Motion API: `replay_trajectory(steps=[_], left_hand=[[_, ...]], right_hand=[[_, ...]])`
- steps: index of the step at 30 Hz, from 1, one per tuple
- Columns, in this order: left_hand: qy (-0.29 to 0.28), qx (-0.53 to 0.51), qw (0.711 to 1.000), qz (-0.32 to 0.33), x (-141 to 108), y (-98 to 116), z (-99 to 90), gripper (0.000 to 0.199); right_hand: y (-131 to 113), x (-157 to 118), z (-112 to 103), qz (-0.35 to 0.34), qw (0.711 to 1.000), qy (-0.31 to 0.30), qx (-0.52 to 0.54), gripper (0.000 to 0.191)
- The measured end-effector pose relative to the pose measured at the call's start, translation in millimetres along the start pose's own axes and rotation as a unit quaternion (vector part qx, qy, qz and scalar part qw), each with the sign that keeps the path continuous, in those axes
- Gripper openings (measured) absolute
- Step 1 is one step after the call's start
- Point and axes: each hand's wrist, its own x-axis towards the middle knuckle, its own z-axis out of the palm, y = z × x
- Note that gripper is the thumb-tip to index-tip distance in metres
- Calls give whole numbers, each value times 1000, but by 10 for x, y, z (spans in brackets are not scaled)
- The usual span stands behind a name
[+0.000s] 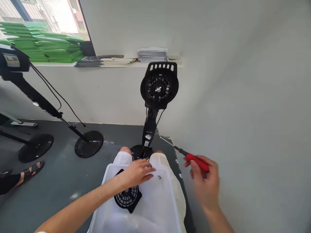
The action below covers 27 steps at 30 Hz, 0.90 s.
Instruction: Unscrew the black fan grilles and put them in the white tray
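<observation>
A red-handled screwdriver is gripped in my right hand, its thin shaft pointing up and left. My left hand hovers over a white tray on my lap, fingers apart and partly curled, with nothing visible in it. In the tray, a black round grille cover lies partly under my left wrist, and a few small screws sit to its right. In front of my knees stands a black fan body, its motor shaft bare at the centre.
Another black fan stand and a further round base are on the floor at left, near a person's sandaled foot. Green stacked sheets and papers lie on the window ledge. A wall rises at right.
</observation>
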Motion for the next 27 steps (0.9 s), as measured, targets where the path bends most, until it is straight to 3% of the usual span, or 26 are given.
replay_trajectory(steps=[2, 4, 7, 12, 16, 21, 27], left_hand=[[-140, 43, 989, -10, -255, 162, 367, 22], [-203, 100, 974, -27, -349, 272, 632, 36], [-221, 159, 962, -38, -313, 355, 886, 42], [-216, 172, 958, -84, -130, 375, 1136, 37], [-246, 128, 955, -102, 6, 354, 1213, 23], [-281, 83, 951, -103, 55, 309, 1094, 16], [-239, 89, 964, -81, -170, 334, 922, 24]], right_hand=[[296, -264, 107, 85, 996, -26, 21, 36], [478, -478, 161, 118, 992, -39, 25, 38], [619, -708, 170, 131, 989, -53, 30, 38], [755, -923, 159, 159, 984, -78, 37, 41], [783, -966, 186, 167, 981, -101, 20, 40], [760, -946, 172, 166, 979, -114, 25, 41], [1025, -968, 33, 197, 976, -66, 69, 46]])
